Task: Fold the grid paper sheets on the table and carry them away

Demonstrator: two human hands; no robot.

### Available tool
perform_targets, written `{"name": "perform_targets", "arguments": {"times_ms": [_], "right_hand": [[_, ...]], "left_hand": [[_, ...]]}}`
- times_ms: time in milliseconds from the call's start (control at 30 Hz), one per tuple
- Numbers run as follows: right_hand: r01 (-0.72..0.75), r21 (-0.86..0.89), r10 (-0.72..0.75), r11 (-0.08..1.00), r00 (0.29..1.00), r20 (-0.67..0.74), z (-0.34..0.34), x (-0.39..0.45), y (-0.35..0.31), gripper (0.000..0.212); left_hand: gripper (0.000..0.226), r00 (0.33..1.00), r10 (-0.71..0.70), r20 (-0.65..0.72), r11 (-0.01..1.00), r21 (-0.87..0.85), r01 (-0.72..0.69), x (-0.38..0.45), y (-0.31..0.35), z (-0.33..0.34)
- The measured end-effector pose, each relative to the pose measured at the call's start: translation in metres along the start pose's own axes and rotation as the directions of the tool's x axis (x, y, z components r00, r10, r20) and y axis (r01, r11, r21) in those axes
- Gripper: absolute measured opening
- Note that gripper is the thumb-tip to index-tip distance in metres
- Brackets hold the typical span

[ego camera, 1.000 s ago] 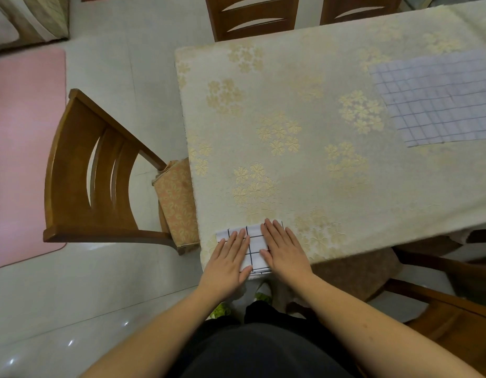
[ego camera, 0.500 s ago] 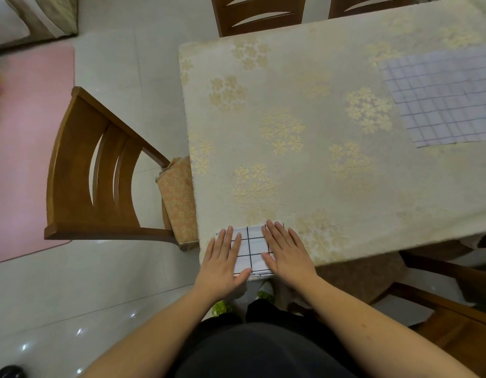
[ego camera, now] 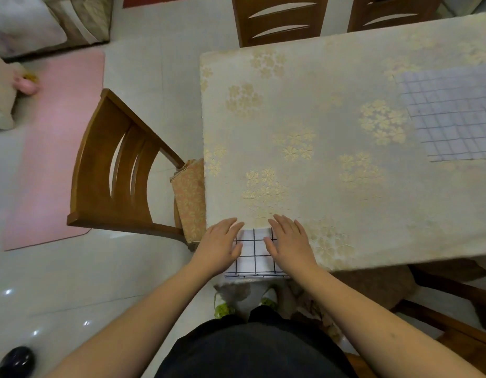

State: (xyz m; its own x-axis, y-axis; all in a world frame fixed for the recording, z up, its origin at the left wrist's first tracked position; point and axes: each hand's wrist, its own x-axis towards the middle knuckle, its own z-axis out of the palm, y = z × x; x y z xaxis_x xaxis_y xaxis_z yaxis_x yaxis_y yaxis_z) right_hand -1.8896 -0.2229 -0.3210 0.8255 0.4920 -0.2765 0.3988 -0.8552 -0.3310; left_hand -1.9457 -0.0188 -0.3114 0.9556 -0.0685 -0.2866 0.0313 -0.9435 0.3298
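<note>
At the table's near edge, by its left corner, two flat hands press a folded grid paper sheet.

The folded grid paper sheet (ego camera: 254,253) lies on the floral tablecloth (ego camera: 332,132) of the table, its near side at the table's edge. The left hand (ego camera: 218,245) rests on its left side and the right hand (ego camera: 289,244) on its right, fingers straight and flat, white squares showing between them. An unfolded grid paper sheet (ego camera: 451,113) lies well apart at the table's right edge. A wooden chair (ego camera: 113,170) stands beside the left edge.
</note>
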Motion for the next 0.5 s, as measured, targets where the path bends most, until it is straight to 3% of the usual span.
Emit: {"name": "perform_targets", "arguments": {"times_ms": [167,500], "right_hand": [[0.069,-0.039,-0.066,0.997,0.996,0.066,-0.008,-0.001,-0.028,0.059],[0.226,-0.079,-0.217,0.971,0.970,0.110,0.003,0.004,-0.117,0.054]], "left_hand": [[0.056,0.993,-0.116,-0.030,0.989,0.092,0.118,-0.029,-0.007,-0.010],[0.066,0.922,-0.367,0.123,0.925,0.155,0.347,-0.105,-0.062,-0.034]]}}
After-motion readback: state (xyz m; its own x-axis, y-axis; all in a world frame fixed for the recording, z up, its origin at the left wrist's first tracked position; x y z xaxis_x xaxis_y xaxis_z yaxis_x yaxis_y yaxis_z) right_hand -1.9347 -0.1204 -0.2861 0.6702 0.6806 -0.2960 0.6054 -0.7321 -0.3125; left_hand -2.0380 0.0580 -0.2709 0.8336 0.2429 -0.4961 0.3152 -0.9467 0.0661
